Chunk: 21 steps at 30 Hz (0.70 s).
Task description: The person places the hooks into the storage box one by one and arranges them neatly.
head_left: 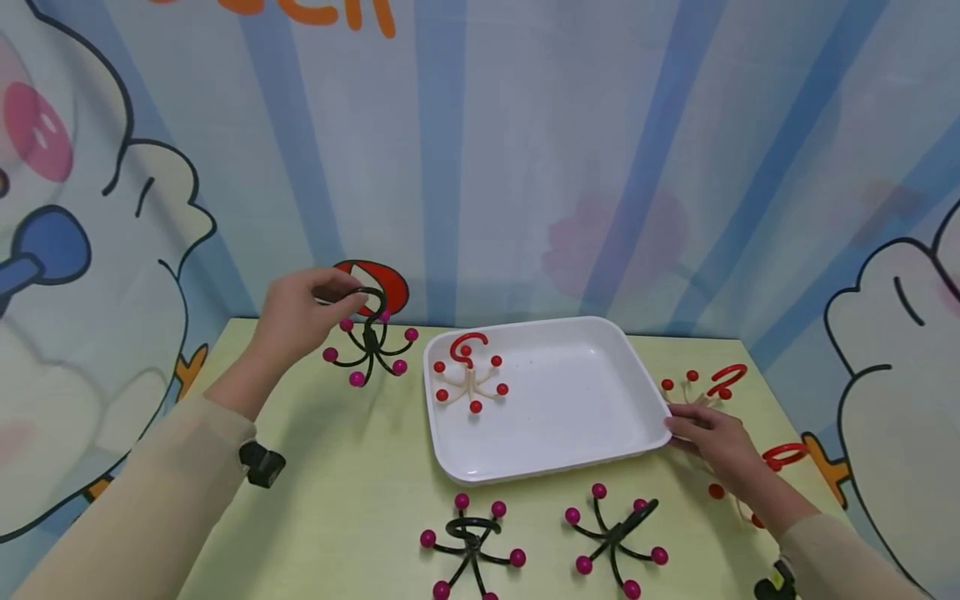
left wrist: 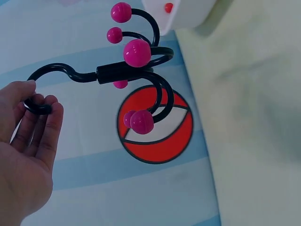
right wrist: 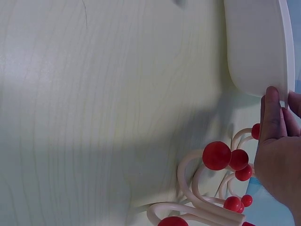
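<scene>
My left hand (head_left: 294,318) pinches the curved top of a black multi-arm hanging hook (head_left: 371,340) with pink ball tips. It hangs above the table, left of the white tray (head_left: 577,417); the left wrist view shows thumb and fingers around the hook's curl (left wrist: 37,109). With thumb and fingers, my right hand (head_left: 712,440) grips the tray's right edge. Inside the tray, on its left side, is a beige hanging hook (head_left: 470,382) with red ball tips and a red top curl.
Two black hooks lie in front of the tray, one toward the middle (head_left: 472,543) and one farther right (head_left: 615,533). Beyond the right hand are two beige hooks, the far one (head_left: 705,397) and a near one (head_left: 783,456) partly behind the forearm. A printed curtain (head_left: 502,167) backs the table.
</scene>
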Tool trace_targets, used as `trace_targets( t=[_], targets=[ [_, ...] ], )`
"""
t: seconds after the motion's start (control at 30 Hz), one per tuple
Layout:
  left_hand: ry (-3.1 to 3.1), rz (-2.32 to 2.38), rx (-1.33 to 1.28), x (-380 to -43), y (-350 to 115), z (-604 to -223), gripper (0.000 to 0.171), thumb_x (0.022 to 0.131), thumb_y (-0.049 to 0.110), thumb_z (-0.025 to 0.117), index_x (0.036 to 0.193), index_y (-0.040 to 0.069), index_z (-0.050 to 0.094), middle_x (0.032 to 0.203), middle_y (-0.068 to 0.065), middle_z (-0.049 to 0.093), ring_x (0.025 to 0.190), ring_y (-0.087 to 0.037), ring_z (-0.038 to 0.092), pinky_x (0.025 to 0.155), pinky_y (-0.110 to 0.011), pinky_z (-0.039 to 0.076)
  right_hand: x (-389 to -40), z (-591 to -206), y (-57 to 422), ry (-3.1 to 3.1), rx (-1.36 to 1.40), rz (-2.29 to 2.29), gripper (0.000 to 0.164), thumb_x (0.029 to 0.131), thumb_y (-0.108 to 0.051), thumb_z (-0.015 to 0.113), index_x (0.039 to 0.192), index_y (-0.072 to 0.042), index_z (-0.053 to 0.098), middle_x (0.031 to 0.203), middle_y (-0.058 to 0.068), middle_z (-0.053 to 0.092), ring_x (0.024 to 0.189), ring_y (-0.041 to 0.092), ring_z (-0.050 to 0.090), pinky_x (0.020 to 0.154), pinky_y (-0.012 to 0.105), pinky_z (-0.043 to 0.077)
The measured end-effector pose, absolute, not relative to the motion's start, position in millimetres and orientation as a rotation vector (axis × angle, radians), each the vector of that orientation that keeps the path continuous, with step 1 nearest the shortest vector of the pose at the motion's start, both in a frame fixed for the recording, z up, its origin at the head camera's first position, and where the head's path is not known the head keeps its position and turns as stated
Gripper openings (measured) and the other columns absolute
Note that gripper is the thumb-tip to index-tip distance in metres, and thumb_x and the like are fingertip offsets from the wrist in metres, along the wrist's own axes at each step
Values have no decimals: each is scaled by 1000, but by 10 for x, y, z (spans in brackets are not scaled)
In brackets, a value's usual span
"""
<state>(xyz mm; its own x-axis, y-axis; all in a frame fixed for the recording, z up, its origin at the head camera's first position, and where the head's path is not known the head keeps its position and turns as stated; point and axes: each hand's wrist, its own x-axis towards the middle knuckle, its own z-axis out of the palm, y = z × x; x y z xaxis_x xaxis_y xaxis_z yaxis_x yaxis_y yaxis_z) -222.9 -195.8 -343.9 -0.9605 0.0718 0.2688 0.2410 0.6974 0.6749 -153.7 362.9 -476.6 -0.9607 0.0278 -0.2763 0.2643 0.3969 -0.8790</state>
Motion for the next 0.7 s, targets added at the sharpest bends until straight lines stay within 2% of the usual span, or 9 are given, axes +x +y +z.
trace_targets(
  t=[0.27, 0.47, 0.7],
  targets=[
    [-2662, -1162, -250, -2311, -1735, -3102, 27, 103, 31, 74, 122, 11, 77, 115, -12, 76, 105, -29, 69, 83, -45, 60, -1518, -4752, 3648, 2426, 272, -1596, 58, 108, -26, 68, 151, 9, 52, 151, 28, 53, 107, 4, 70, 103, 40, 59],
    [-2643, -1189, -330, -2372, -1473, -2891, 22, 103, 26, 75, 119, 11, 78, 111, -10, 77, 99, -26, 70, 82, -43, 59, -1493, -4744, 3677, 2428, 271, -1592, 59, 108, -27, 68, 151, 9, 51, 152, 28, 53, 108, 5, 70, 104, 40, 58],
    [-2627, -1234, -448, -2431, -1061, -2723, 23, 102, 26, 76, 119, 11, 79, 112, -8, 77, 101, -23, 69, 81, -41, 59, -1463, -4750, 3688, 2427, 272, -1608, 59, 107, -26, 68, 151, 9, 51, 152, 29, 52, 107, 4, 70, 104, 40, 58]
  ],
)
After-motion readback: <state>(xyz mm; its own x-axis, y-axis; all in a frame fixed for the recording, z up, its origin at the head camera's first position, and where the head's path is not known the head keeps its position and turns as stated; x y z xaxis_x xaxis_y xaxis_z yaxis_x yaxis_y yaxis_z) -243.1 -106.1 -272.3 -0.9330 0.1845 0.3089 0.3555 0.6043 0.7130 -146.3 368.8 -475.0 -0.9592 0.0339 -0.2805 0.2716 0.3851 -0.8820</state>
